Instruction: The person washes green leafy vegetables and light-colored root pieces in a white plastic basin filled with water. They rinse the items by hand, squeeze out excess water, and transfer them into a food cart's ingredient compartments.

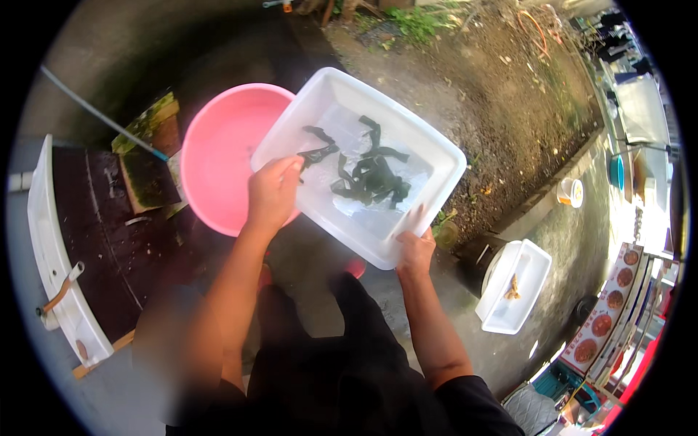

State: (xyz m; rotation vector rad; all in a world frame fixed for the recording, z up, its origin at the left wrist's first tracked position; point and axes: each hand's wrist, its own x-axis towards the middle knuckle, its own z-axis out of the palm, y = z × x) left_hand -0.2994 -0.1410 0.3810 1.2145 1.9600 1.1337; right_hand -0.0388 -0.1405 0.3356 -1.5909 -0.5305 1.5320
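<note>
In front of me a white translucent plastic tub (338,229) is held up at a slant. My left hand (272,188) grips its left rim, thumb over the edge. At the lower right corner, my right hand (417,252) has hold of the rim; some of its fingers are hidden beneath the tub. Wet dark green strips (376,177), which look like seaweed, lie clumped on the tub's shiny bottom. A few more strips are near my left thumb. Partly behind the tub stands a round pink plastic basin (215,158).
A white rectangular tub (504,321) with a small brown piece (512,288) inside rests at right. Beyond it stands a small white bucket (570,192). At left are a white sink (46,218), mossy bricks (144,180) and a pale hose (103,117). Bare soil (491,82) lies beyond.
</note>
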